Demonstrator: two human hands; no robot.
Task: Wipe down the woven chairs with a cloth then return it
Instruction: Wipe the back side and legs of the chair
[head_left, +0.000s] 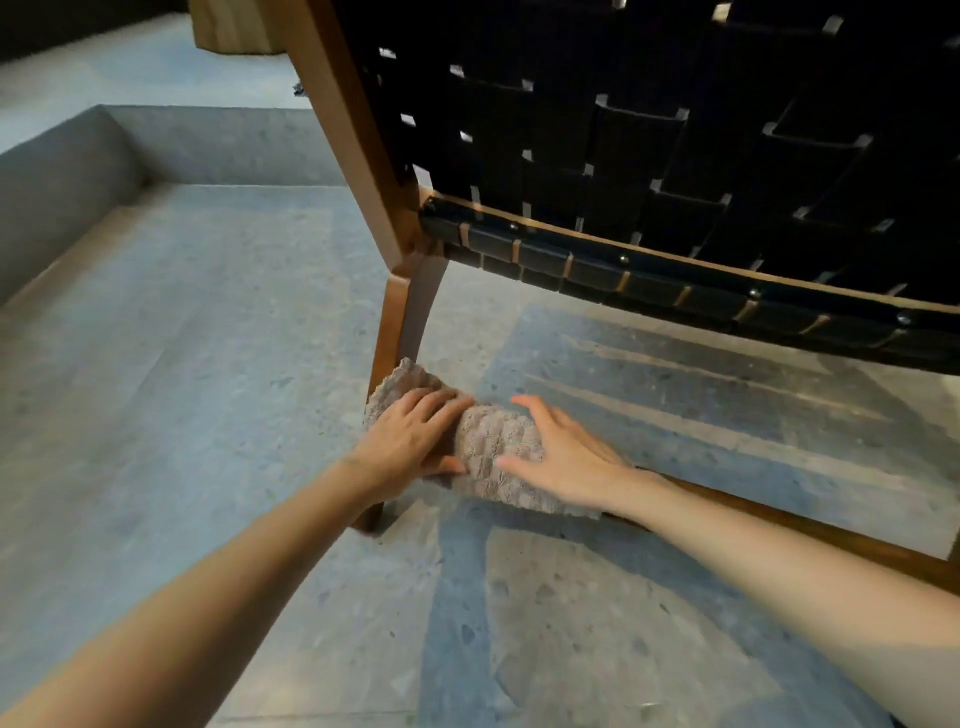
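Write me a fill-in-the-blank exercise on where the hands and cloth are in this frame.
1. The left hand and right hand both touch the ____.
2. The cloth is draped over the chair's lower rail, which is made of ____.
3. The chair's woven straps are coloured ____.
Missing words: cloth; wood; black.

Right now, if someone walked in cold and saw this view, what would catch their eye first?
The black woven straps of the chair back fill the upper right, framed by a brown wooden leg. Low in the middle, the left hand grips a pale textured cloth draped over the chair's bottom rail beside that leg, while the right hand presses flat on it.
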